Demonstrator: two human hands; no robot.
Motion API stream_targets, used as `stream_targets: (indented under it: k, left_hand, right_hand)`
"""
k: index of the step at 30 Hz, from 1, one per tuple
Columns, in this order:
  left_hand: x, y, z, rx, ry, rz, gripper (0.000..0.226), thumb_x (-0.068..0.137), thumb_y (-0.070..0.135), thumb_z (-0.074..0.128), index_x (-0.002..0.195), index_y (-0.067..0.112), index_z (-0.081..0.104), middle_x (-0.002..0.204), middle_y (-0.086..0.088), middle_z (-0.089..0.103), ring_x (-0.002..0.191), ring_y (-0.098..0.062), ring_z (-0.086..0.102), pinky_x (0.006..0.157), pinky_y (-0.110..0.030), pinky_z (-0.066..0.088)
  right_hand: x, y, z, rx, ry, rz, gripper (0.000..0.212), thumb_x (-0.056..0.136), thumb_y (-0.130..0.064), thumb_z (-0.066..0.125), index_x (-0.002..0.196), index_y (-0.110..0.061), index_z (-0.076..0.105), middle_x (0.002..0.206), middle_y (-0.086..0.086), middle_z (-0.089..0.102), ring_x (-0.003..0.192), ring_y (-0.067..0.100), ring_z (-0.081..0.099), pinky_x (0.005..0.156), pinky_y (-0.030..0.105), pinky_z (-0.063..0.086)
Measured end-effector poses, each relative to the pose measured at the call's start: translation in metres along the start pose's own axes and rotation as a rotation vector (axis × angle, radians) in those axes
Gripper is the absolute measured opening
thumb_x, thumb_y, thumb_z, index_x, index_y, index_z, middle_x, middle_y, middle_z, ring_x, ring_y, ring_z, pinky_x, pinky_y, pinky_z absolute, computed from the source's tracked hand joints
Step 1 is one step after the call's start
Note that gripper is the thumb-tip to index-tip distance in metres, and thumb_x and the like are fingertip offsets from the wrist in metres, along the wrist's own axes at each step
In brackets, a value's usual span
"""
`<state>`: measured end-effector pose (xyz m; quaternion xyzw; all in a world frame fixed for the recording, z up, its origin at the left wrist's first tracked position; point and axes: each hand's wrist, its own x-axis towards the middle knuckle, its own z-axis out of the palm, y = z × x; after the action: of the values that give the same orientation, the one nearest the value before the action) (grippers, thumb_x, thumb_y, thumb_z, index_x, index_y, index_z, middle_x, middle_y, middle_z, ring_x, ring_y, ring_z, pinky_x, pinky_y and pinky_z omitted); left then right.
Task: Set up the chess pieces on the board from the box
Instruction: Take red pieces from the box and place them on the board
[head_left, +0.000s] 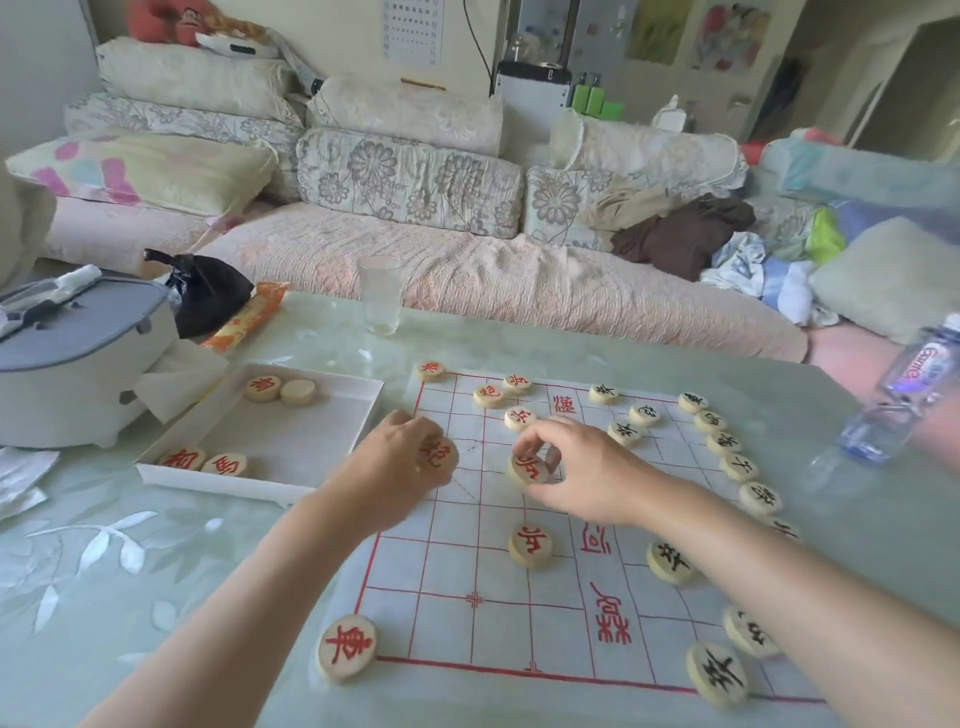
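The paper board (519, 582) is lying flat on the bench (156, 561), with the white box (332, 447) at its ten o'clock, four discs waiting inside. The right hand (582, 467) is pinching a red-lettered piece (530, 467) in a narrow grip, tilting it over a mid-board crossing. The left hand (400, 467) is curling a closed grip around another red piece (439, 454) at the board's nine o'clock edge. Risk, as I judge it: either forearm could be sweeping placed discs off their points, especially the black row at three o'clock, or rucking the thin sheet.
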<state>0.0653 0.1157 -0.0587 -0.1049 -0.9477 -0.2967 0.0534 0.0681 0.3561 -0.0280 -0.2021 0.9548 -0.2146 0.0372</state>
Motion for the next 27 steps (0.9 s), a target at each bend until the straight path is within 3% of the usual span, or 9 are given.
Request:
stream_targets:
  k: [3,6,9,15,22,25,27]
  left_hand:
    - [-0.011,0.011,0.007,0.033,-0.096,0.081,0.041,0.083,0.039,0.068,0.120,0.026,0.057,0.111,0.010,0.051,0.091,-0.009,0.051,0.071,-0.013,0.037]
    - [-0.021,0.019,0.014,0.059,-0.162,0.121,0.042,0.081,0.038,0.071,0.119,0.026,0.059,0.109,0.011,0.054,0.097,-0.011,0.053,0.088,-0.027,0.046]
    - [-0.029,0.024,0.016,0.089,-0.185,0.114,0.042,0.078,0.041,0.072,0.116,0.031,0.058,0.109,0.013,0.053,0.098,-0.012,0.055,0.091,-0.036,0.048]
    - [-0.049,0.029,0.019,0.031,-0.197,0.120,0.044,0.074,0.037,0.079,0.113,0.033,0.058,0.107,0.014,0.057,0.092,-0.007,0.057,0.083,-0.026,0.050]
    - [-0.064,0.030,0.017,-0.061,-0.222,0.074,0.045,0.072,0.031,0.082,0.110,0.035,0.058,0.104,0.017,0.056,0.080,-0.001,0.060,0.071,-0.015,0.047]
    - [-0.066,0.032,0.014,-0.131,-0.228,0.047,0.045,0.071,0.026,0.084,0.108,0.033,0.060,0.101,0.017,0.059,0.072,0.002,0.058,0.065,-0.011,0.047]
    - [-0.065,0.034,0.014,-0.192,-0.241,0.044,0.044,0.069,0.023,0.085,0.106,0.032,0.061,0.098,0.016,0.062,0.070,0.002,0.058,0.067,-0.017,0.052]
  right_hand:
    - [-0.030,-0.004,0.003,0.049,-0.005,-0.016,0.032,0.079,-0.036,0.078,0.105,-0.037,0.061,0.107,-0.020,0.058,0.091,0.000,0.057,0.082,0.020,0.048]
    - [-0.057,-0.012,0.011,0.068,-0.087,-0.052,0.029,0.077,-0.039,0.078,0.102,-0.037,0.063,0.101,-0.018,0.060,0.088,0.002,0.059,0.077,0.019,0.049]
    - [-0.075,-0.020,0.021,0.067,-0.208,-0.073,0.031,0.073,-0.036,0.078,0.101,-0.034,0.064,0.097,-0.015,0.059,0.085,0.004,0.059,0.075,0.024,0.051]
    - [-0.093,-0.028,0.029,-0.059,-0.312,-0.113,0.034,0.072,-0.038,0.080,0.100,-0.036,0.063,0.088,-0.024,0.049,0.076,-0.015,0.047,0.059,0.012,0.032]
    - [-0.094,-0.030,0.033,-0.096,-0.308,-0.149,0.031,0.071,-0.045,0.080,0.098,-0.036,0.068,0.092,-0.021,0.049,0.076,-0.014,0.045,0.061,0.012,0.031]
    - [-0.089,-0.029,0.030,0.052,-0.219,-0.097,0.024,0.078,-0.053,0.073,0.094,-0.036,0.068,0.092,-0.019,0.051,0.076,-0.009,0.049,0.067,0.017,0.035]
    - [-0.084,-0.029,0.029,0.209,-0.087,-0.027,0.015,0.087,-0.045,0.069,0.097,-0.034,0.067,0.089,-0.017,0.057,0.072,-0.008,0.051,0.068,0.016,0.036]
